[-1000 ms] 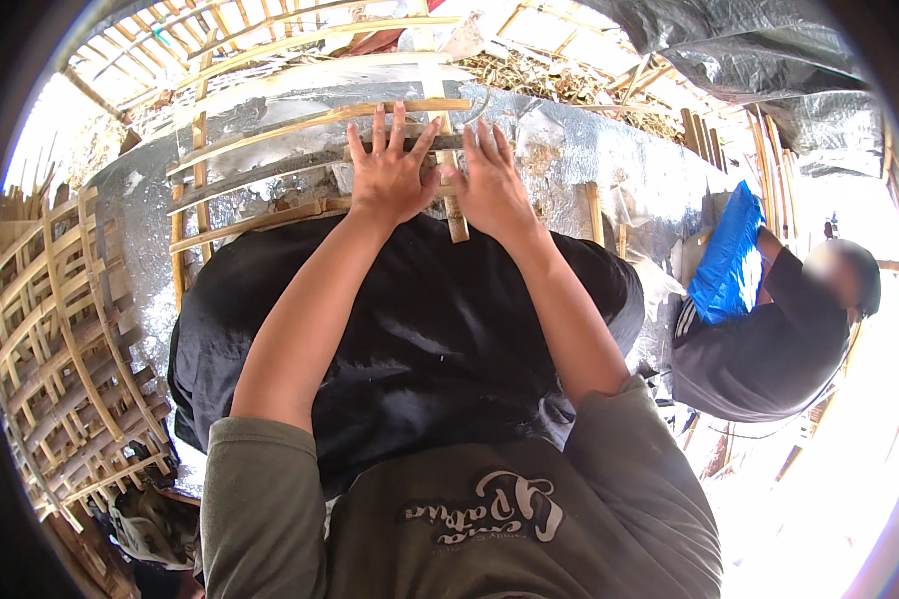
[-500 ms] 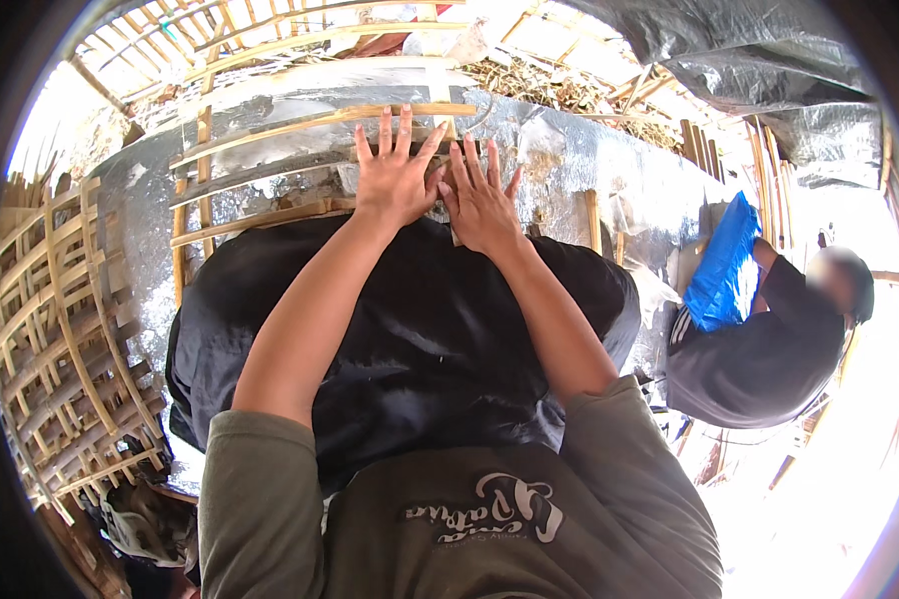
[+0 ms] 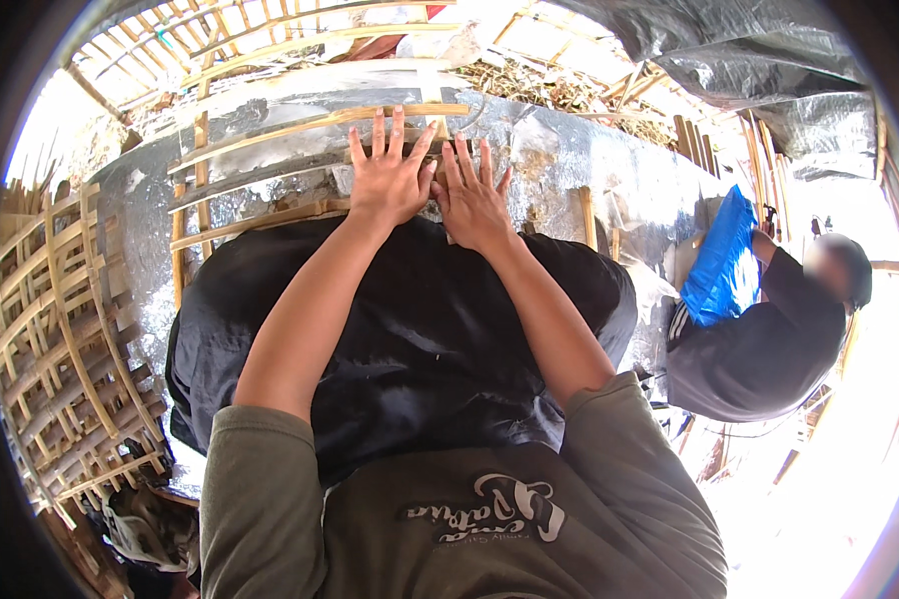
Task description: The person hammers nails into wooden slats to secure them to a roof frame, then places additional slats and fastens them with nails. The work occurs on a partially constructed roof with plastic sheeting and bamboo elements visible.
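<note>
The left hand point(image 3: 388, 187) and right hand point(image 3: 475, 207) are side by side, palms down, fingers extended and spread, gripping nothing. Beneath them is the bamboo lattice point(image 3: 310, 121), just beyond the lap's black cloth point(image 3: 400, 319). How firmly the palms touch its strips is hard to tell.

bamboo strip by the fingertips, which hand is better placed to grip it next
Likely the left hand: its spread fingers reach over the bamboo strip, most of which runs off leftward. The right hand is open too, but its fingertips appear to stop short of the strip's right end.
</note>
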Motion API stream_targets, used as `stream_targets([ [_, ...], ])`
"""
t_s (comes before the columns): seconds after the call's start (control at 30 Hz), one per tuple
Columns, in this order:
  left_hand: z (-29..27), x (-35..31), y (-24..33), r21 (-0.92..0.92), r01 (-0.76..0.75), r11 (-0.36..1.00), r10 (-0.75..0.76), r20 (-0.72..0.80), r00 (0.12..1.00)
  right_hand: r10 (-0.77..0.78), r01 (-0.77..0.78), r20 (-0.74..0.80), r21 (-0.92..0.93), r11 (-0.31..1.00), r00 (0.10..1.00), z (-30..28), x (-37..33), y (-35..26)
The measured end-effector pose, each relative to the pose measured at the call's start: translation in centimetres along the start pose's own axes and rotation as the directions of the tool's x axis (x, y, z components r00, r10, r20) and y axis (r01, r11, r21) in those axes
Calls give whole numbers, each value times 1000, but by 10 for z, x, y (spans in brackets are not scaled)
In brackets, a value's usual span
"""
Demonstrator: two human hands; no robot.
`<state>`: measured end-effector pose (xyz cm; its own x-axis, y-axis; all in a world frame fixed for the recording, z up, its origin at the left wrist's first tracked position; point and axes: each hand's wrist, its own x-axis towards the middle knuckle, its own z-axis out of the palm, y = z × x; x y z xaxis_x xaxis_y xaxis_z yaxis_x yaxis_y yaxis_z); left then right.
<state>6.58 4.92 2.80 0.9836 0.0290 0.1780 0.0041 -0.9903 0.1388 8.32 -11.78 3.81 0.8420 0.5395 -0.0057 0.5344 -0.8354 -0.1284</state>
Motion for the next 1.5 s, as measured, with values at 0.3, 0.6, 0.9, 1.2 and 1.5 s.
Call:
stream_targets([
  [0.3,-7,-1,5,100,-4,995,3,5,1000,-5,5,-61,12,1000,998,7,1,2],
  [0.6,-12,5,0,69,44,997,-43,-9,999,0,2,-97,16,1000,995,8,-1,3],
  [0.9,-4,10,3,133,99,986,-112,94,989,-11,12,-112,16,1000,994,12,0,4],
  [1.2,-1,10,8,190,125,974,-147,102,984,25,-25,-19,3,1000,1000,2,1,-2],
  [1.5,5,12,11,156,166,974,-178,66,982,2,3,-110,46,999,994,10,1,2],
])
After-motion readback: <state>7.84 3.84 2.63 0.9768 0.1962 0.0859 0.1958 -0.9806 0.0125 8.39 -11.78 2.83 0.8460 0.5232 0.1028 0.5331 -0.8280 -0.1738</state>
